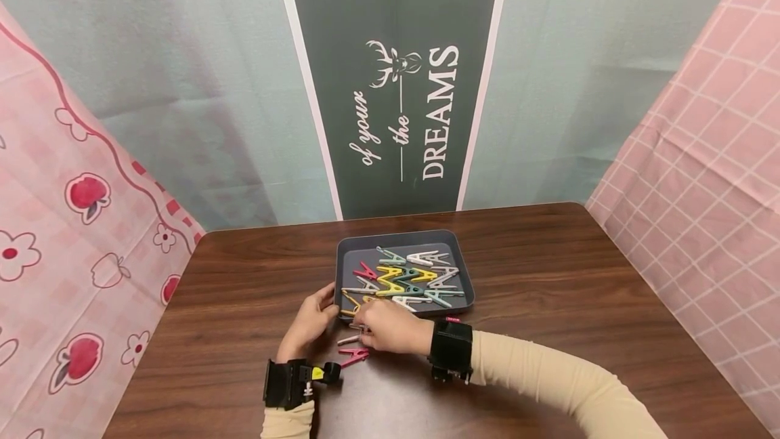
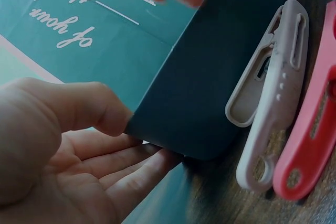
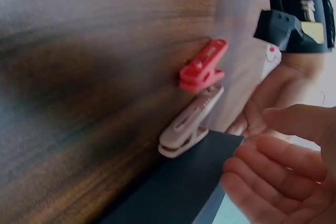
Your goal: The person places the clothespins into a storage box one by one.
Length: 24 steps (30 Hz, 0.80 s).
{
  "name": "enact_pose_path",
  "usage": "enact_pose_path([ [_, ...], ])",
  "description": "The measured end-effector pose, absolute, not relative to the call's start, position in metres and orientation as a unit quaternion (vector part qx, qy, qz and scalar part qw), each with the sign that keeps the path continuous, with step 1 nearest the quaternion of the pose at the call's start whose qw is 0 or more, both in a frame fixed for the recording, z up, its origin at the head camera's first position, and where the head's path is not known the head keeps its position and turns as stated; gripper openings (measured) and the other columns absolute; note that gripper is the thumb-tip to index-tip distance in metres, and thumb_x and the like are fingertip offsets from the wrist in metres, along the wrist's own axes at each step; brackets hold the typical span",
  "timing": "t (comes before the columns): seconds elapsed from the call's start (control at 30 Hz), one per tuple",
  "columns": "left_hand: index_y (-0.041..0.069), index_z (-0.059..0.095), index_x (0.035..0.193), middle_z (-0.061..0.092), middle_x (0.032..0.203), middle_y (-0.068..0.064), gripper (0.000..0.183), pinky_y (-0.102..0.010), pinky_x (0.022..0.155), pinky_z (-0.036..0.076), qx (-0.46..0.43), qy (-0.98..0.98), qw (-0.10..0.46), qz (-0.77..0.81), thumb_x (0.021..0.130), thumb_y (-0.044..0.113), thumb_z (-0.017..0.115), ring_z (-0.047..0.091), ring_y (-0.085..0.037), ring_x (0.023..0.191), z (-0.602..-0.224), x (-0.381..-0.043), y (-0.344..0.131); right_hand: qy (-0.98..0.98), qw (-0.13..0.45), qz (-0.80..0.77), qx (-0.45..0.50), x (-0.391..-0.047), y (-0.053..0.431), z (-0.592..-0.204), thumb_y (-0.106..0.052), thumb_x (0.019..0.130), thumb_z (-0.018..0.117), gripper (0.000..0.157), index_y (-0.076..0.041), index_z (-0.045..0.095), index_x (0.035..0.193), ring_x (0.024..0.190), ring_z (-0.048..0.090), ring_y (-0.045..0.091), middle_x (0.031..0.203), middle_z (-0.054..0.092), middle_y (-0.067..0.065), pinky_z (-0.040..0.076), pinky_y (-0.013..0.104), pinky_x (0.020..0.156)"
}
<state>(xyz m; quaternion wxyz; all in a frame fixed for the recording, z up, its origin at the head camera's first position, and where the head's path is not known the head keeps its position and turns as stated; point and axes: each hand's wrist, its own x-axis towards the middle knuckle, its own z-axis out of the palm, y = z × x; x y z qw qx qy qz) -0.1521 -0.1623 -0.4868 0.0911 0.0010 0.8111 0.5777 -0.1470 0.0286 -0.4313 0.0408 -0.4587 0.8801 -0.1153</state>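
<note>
A dark grey tray holds several plastic clothespins in yellow, green, white, grey and red. At the tray's left near corner is my left hand, its thumb at the rim and its fingers against the outer wall. Over the near wall, close to that corner, my right hand hovers with loosely bent fingers. I see nothing held in it in the right wrist view. A pale grey clothespin lies on the table right against the near wall, and a red clothespin lies beside it.
The brown wooden table extends on both sides of the tray. Behind it hangs a green curtain with white lettering. Pink patterned cloths flank the table at left and right. A black camera strap wraps the right wrist.
</note>
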Motion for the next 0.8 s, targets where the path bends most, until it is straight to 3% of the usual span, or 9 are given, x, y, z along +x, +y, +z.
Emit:
enact_pose_path([
  [0.17,-0.011,0.036,0.143,0.052,0.136,-0.033,0.056,-0.044,0.104,0.048,-0.003,0.813,0.09,0.575,0.089,-0.007,0.047,0.054,-0.041,0.127,-0.486,-0.154,-0.162,0.884,-0.021,-0.064,-0.463,-0.139,0.029,-0.44,-0.012,0.08,0.068,0.004,-0.013,0.07,0.083,0.079,0.066,0.011,0.082,0.068,-0.003,0.055,0.024,0.071],
  [0.37,-0.01,0.036,0.143,0.052,0.137,-0.033,0.055,-0.042,0.104,0.048,-0.003,0.815,0.091,0.573,0.089,-0.007,0.046,0.053,-0.041,0.128,-0.487,-0.154,-0.162,0.888,-0.08,-0.027,-0.453,-0.131,0.027,-0.447,-0.008,0.078,0.065,0.006,-0.013,0.067,0.076,0.074,0.064,0.011,0.078,0.067,-0.003,0.054,0.024,0.063],
  [0.8,-0.01,0.037,0.143,0.053,0.136,-0.032,0.055,-0.04,0.103,0.049,-0.003,0.81,0.088,0.579,0.089,-0.008,0.047,0.054,-0.04,0.127,-0.488,-0.153,-0.162,0.901,-0.105,0.005,-0.421,-0.122,0.021,-0.462,-0.009,0.079,0.067,0.007,-0.015,0.069,0.075,0.067,0.063,0.01,0.074,0.066,-0.004,0.053,0.025,0.056],
])
